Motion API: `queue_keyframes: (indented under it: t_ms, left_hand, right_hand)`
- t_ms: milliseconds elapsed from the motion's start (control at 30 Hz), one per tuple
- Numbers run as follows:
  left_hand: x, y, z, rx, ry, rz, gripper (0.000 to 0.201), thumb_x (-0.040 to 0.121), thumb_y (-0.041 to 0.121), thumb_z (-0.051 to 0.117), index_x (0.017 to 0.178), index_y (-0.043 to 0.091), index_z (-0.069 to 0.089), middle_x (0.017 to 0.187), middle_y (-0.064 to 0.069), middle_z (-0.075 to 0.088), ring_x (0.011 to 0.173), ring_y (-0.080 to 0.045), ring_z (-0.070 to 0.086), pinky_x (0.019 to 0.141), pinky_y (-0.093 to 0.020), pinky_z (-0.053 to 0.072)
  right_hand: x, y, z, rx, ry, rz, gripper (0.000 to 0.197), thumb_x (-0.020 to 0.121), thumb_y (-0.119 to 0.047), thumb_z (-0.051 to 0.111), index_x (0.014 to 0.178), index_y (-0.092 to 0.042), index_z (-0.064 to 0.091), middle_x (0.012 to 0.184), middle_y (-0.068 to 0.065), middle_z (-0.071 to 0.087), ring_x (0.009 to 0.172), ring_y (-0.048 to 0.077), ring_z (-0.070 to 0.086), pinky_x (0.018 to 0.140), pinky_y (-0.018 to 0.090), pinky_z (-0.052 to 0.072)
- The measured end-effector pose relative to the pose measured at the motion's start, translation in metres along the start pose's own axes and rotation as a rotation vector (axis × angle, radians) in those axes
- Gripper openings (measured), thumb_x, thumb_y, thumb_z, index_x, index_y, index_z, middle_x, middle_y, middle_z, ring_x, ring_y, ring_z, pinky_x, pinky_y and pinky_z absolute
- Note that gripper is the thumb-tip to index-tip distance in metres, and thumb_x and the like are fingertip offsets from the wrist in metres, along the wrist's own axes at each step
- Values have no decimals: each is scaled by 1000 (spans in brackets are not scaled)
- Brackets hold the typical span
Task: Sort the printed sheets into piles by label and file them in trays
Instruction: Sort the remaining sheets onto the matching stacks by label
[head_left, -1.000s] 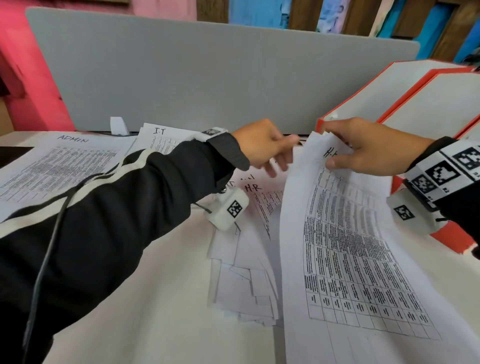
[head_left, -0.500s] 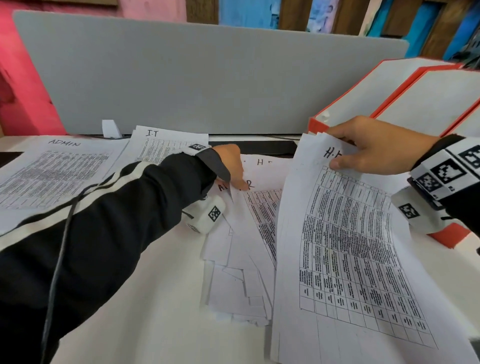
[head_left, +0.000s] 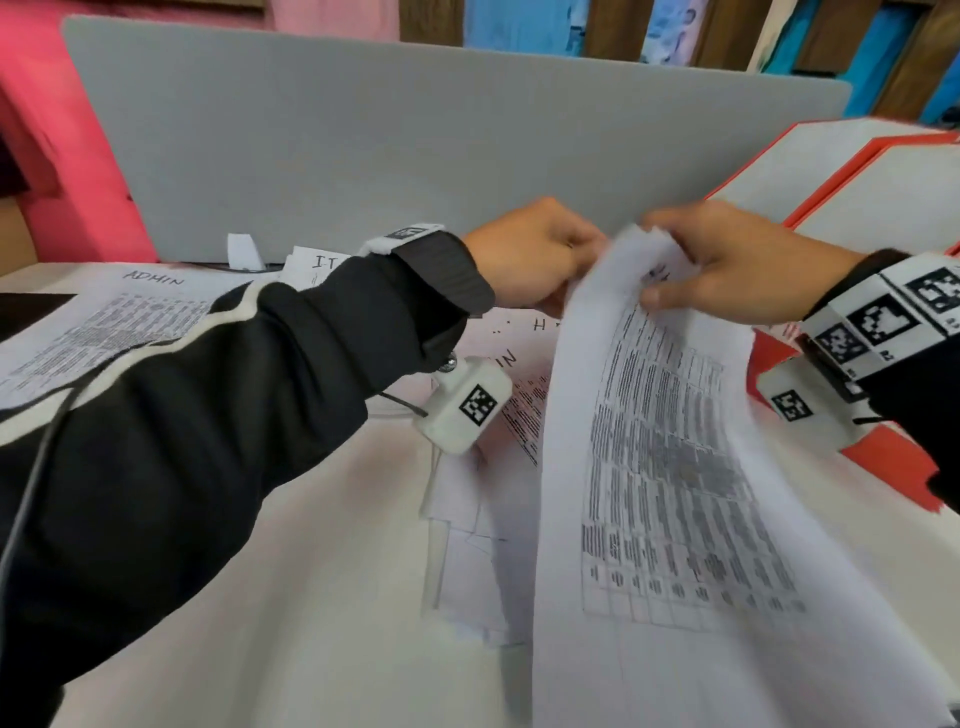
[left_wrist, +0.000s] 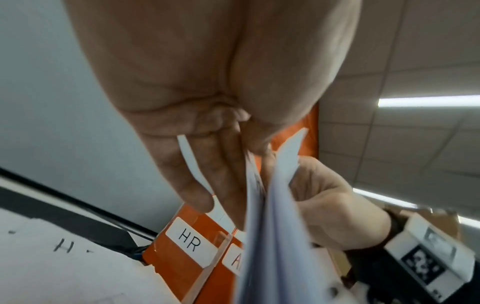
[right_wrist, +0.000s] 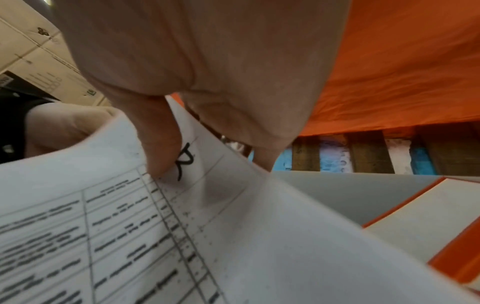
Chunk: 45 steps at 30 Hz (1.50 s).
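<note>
At 12 o'clock over the desk (head_left: 322, 597), your two hands meet on the top edge of a held sheaf of printed sheets (head_left: 660, 493). R hand (head_left: 737, 265): thumb on the front face beside a handwritten "R", fingers curled behind, so it is clamped on the sheaf. L hand (head_left: 524, 254): fingers curled, pinching paper at the sheaf's top L corner; the L wrist view shows sheet edges fanned betw. its fingers. Which sheet it holds: cannot tell, too blurred. The sheaf hangs from 12 toward 5 o'clock, lifted and bowed, table print facing you.

Under the sheaf, approx. 12 to 6 o'clock, a loose unsorted pile (head_left: 483, 519) lies on the desk; "H" and part of "ADMIN" are legible on its top sheets. At 9 o'clock lies the ADMIN pile (head_left: 98, 332). Just beside it, at 11 o'clock, lies the IT pile (head_left: 317, 262), partly hidden by your L sleeve.

At 2 o'clock stand the orange trays (head_left: 779, 358). The L wrist view shows the HR tray label (left_wrist: 191, 242); the next label begins "A", rest hidden. Behind the desk stands a grey partition (head_left: 363, 145).
</note>
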<state>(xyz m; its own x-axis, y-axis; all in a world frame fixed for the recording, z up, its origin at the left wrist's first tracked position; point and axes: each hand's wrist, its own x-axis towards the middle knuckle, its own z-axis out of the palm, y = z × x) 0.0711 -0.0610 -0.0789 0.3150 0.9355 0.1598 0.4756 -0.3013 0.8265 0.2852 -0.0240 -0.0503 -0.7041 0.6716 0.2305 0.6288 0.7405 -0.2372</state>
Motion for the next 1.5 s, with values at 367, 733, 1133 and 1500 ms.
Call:
queue_keyframes:
  t_ms: [367,733,1133,1500]
  left_hand:
    - [-70,-33,-66,173,150,-191,24,75,31,86,89,14,76,83,4,79,74,-15,75,67,-26,60]
    - [-84,-32,-73,-574,530,73,42,81,9,80,122,5,68,117,-8,74,108,-26,72,92,-41,58]
    - [-88,-24,-52,-400,683,152,35,76,11,87,108,13,74,109,-1,77,102,-16,74,92,-34,59]
    - [-86,-43,-49,-485,707,48,39,75,8,87,111,6,74,108,-3,77,98,-22,75,89,-42,60]
  right_hand:
    - [-10,26,-49,274,660,209,29,88,-27,78,117,-27,74,113,-4,74,98,17,72,83,33,58]
    - [-15,36,-36,994,796,274,43,90,-13,72,132,-16,62,110,-15,76,102,4,73,79,20,56]
    - [-43,-10,-10,924,764,207,28,97,4,60,123,-6,60,108,-6,79,105,11,74,83,25,60]
    - [-41,4,15,690,809,185,58,81,7,74,115,-31,46,121,7,65,110,21,72,88,43,62]
